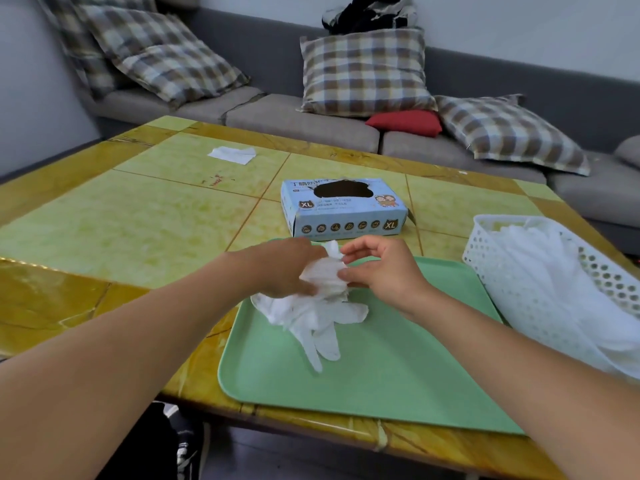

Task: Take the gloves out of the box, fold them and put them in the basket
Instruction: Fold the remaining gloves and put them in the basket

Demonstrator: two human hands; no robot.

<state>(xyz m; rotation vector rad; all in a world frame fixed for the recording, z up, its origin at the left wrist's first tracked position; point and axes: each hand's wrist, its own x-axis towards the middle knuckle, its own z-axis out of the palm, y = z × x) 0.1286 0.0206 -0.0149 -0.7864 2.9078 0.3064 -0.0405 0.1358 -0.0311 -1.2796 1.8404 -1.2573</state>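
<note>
Green tray (398, 368) at counter (104, 216) near edge. Above it, left hand (280, 268) and right hand (377, 268) pinch crumpled white gloves (318, 306), cuffs lifted, glove tips trailing onto tray. Basket (485, 251) at 3 o'clock, gloves inside. Box (343, 209) at 12 o'clock, bare counter left.

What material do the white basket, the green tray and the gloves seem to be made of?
Basket: probably moulded plastic, with smooth white walls pierced by regular round holes.
Tray: probably plastic, matte pale green, with a rounded raised rim.
Gloves: thin, limp white film, likely nitrile or latex; it crumples softly in both hands.
</note>
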